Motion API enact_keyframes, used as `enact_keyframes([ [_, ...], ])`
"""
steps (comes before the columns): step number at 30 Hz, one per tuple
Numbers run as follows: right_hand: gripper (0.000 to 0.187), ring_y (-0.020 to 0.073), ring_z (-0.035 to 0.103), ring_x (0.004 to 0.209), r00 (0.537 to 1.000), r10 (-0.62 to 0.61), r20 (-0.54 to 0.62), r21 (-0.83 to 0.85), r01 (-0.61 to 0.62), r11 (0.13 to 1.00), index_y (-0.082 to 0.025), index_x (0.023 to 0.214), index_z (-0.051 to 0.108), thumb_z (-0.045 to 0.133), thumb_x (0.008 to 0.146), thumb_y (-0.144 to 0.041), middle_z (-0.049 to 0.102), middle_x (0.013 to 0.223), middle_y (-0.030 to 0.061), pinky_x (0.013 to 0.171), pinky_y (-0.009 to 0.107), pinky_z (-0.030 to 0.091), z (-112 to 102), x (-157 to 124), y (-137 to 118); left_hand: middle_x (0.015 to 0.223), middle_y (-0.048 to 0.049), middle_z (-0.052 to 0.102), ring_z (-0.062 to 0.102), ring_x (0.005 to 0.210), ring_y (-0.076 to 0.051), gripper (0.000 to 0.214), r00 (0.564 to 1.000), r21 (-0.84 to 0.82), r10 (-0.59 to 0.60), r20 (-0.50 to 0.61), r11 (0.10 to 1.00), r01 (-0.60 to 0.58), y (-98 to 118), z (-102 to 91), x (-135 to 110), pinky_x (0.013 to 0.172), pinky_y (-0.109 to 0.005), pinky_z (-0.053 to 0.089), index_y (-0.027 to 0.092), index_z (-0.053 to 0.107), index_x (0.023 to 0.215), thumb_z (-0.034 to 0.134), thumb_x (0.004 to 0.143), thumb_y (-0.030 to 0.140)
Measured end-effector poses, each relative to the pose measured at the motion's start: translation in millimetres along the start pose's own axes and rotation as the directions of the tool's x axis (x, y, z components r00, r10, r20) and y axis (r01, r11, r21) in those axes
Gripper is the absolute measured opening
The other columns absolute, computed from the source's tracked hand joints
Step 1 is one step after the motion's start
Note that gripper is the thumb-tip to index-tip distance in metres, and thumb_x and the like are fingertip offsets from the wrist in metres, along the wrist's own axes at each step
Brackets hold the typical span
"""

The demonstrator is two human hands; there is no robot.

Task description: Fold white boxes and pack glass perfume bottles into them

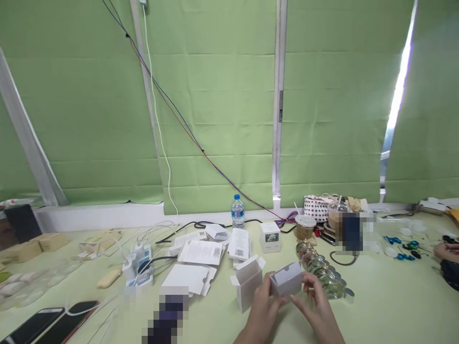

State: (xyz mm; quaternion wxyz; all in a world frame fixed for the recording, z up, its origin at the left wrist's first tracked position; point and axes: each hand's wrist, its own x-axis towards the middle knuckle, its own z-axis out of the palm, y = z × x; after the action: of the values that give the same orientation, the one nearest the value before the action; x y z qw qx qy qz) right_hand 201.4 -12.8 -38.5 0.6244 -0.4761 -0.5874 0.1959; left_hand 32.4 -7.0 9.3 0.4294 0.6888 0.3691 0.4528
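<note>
A small white cardboard box [288,281] is tilted between my two hands above the table. My left hand [264,302] grips its left end, with the thumb under the near edge. At its right end, the fingers and thumb of my right hand [316,306] close on the box. Just left of my left hand stands a white box with raised flaps [248,286], upright on the table. Beyond my hands is a closed white box [270,238] with a dark picture on its front. A row of round, shiny clear-wrapped pieces [321,271] lies right of the held box.
Flattened white cartons [190,277] and a water bottle [237,212] are toward the back. A power strip [138,267] with tangled cables and phones [32,325] sit left. Cups [304,225], small coloured parts [405,248] and another person's hand [446,252] are right.
</note>
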Motion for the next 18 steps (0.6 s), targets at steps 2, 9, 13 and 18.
enact_keyframes([
  [2,0.035,0.0216,0.057,0.086,1.000,-0.002,-0.002,-0.025,0.002,1.000,-0.023,0.104,0.050,0.064,0.080,-0.044,0.056,0.111,0.0077,0.069,0.029,0.050,-4,1,-1,0.108,-0.0079,0.069,0.060,0.101,-0.026,0.036,1.000,0.008,0.007,-0.012,1.000,-0.007,1,1.3,0,0.089,-0.034,0.046,0.020,0.055,0.114,0.060,0.078,0.020],
  [9,0.055,0.0307,0.049,0.118,0.998,-0.043,-0.046,-0.191,0.034,0.981,-0.026,0.135,0.041,0.056,0.086,-0.044,0.051,0.134,0.0106,0.091,0.044,0.047,-5,0,-3,0.116,-0.0071,0.067,0.059,0.108,-0.024,0.038,0.993,0.115,0.119,0.001,0.986,-0.118,-3,1.3,-5,0.095,-0.036,0.044,0.022,0.054,0.120,0.052,0.083,0.013],
  [13,0.057,0.0279,0.041,0.133,0.996,-0.057,0.063,-0.073,0.062,0.995,-0.027,0.144,0.030,0.047,0.092,-0.040,0.038,0.149,0.0087,0.104,0.045,0.041,4,-6,0,0.128,-0.0080,0.061,0.057,0.115,-0.024,0.045,0.990,0.131,0.134,0.052,0.981,-0.140,0,-1.1,-5,0.099,-0.036,0.046,0.021,0.051,0.126,0.048,0.083,0.010],
  [18,0.056,0.0248,0.044,0.132,0.995,0.006,0.100,-0.002,-0.006,1.000,-0.021,0.146,0.029,0.039,0.095,-0.041,0.046,0.144,0.0111,0.107,0.039,0.040,13,-14,7,0.145,-0.0074,0.046,0.045,0.130,-0.022,0.059,0.956,0.072,0.220,0.192,0.969,-0.238,-3,-2.8,-7,0.108,-0.041,0.039,0.026,0.035,0.142,0.041,0.086,0.006],
])
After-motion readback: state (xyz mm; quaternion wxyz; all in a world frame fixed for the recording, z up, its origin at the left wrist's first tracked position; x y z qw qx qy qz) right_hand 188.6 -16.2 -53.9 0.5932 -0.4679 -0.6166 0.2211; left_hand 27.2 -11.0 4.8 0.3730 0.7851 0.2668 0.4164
